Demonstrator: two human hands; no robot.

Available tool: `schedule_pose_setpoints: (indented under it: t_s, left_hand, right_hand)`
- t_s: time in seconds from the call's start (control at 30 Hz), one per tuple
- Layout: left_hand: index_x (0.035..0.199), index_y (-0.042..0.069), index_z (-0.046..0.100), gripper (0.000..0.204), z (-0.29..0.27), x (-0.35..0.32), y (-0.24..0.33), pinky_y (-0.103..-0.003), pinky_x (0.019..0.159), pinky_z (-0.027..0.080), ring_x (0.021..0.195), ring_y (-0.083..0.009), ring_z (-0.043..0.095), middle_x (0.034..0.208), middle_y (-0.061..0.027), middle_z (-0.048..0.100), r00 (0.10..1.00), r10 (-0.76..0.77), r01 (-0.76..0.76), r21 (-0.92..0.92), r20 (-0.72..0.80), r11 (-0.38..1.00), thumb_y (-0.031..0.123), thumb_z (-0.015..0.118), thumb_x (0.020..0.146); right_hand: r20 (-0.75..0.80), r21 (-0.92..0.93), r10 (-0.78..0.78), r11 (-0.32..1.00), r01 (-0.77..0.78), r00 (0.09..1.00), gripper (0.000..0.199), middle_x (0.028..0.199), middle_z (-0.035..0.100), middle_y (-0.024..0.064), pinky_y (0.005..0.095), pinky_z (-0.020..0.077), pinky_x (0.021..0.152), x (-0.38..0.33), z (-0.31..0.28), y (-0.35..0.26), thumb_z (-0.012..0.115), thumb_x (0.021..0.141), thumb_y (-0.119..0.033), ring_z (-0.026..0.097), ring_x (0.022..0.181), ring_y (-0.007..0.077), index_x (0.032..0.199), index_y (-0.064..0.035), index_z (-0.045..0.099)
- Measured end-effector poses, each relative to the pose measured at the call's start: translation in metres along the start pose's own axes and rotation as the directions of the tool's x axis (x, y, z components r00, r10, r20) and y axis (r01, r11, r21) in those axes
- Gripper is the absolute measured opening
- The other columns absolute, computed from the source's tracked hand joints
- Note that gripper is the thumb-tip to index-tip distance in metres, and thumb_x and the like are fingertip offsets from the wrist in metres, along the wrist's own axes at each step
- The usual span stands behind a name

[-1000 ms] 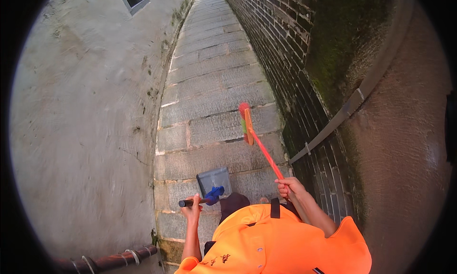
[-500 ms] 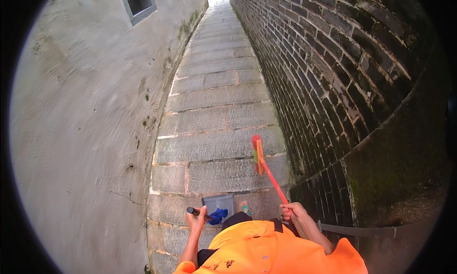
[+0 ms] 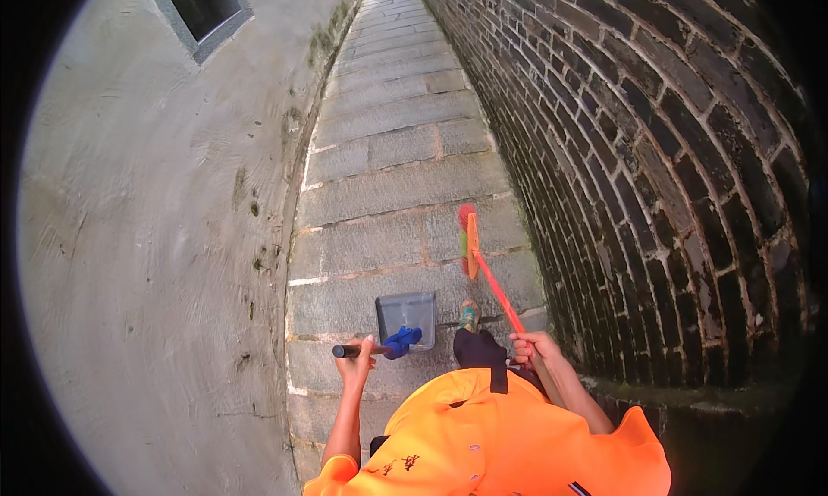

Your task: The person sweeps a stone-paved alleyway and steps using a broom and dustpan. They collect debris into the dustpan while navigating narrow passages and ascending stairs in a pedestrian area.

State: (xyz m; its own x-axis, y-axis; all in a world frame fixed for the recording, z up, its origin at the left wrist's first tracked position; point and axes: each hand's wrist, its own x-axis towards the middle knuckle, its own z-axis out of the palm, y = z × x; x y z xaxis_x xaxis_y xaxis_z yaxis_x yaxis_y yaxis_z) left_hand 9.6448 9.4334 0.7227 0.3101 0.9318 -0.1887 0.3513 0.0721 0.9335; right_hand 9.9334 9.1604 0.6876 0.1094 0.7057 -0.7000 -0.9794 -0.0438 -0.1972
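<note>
Head view: left hand fisted on black handle of grey dustpan, pan at 12 o'clock from the body, just above the stone paving. Right hand clamped on red broom, bristle head toward 1 o'clock, w/ brick wall at 3 o'clock. Plastered wall at 9. Orange jacket at 6 o'clock, one shoe betw. pan & broom.
</note>
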Motion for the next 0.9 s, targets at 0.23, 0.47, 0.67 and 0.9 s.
schedule_pose_setpoints:
  t_s: [0.23, 0.47, 0.67, 0.9]
  left_hand:
    - [0.069, 0.0, 0.06, 0.028, 0.042, 0.161, 0.08, -0.023, 0.036, 0.042, 0.042, -0.011, 0.054, 0.061, -0.0077, 0.062, 0.997, 0.013, -0.016, -0.035, -0.078, 0.999, 0.024, 0.068, 0.083]
    - [0.069, -0.001, 0.062, 0.029, 0.102, 0.313, 0.116, -0.023, 0.035, 0.041, 0.04, -0.0109, 0.053, 0.059, -0.0072, 0.061, 0.988, -0.015, 0.013, -0.016, -0.152, 1.0, 0.023, 0.068, 0.082]
    - [0.071, -0.002, 0.061, 0.029, 0.14, 0.474, 0.138, -0.024, 0.033, 0.042, 0.038, -0.0135, 0.054, 0.059, -0.01, 0.061, 0.996, -0.017, 0.019, 0.022, -0.093, 1.0, 0.024, 0.069, 0.081]
    - [0.067, -0.001, 0.063, 0.032, 0.181, 0.655, 0.198, -0.024, 0.038, 0.044, 0.043, -0.0114, 0.056, 0.054, -0.0061, 0.059, 0.998, -0.064, 0.064, 0.033, -0.001, 0.997, 0.027, 0.07, 0.08]
  right_hand:
    - [0.076, -0.08, -0.018, 0.997, 0.024, 0.997, 0.014, 0.061, 0.044, 0.0001, 0.0231, 0.031, 0.043, 0.113, 0.121, -0.159, 0.054, 0.088, -0.011, 0.037, 0.044, 0.0084, 0.096, 0.0007, 0.051]
    - [0.045, -0.117, 0.053, 0.992, -0.047, 0.998, 0.013, 0.06, 0.046, 0.0002, 0.0259, 0.0315, 0.043, 0.219, 0.185, -0.267, 0.059, 0.085, -0.013, 0.04, 0.045, 0.0097, 0.091, -0.0024, 0.053]
    - [-0.086, -0.123, 0.06, 0.99, -0.071, 0.994, 0.014, 0.06, 0.045, 0.0002, 0.0257, 0.0295, 0.044, 0.323, 0.234, -0.349, 0.053, 0.088, -0.013, 0.036, 0.044, 0.0093, 0.095, -0.0014, 0.05]
    - [-0.122, -0.065, -0.025, 0.998, 0.017, 0.992, 0.012, 0.06, 0.046, 0.0001, 0.0264, 0.0314, 0.042, 0.412, 0.344, -0.465, 0.056, 0.087, -0.012, 0.039, 0.043, 0.0098, 0.092, -0.0019, 0.053]
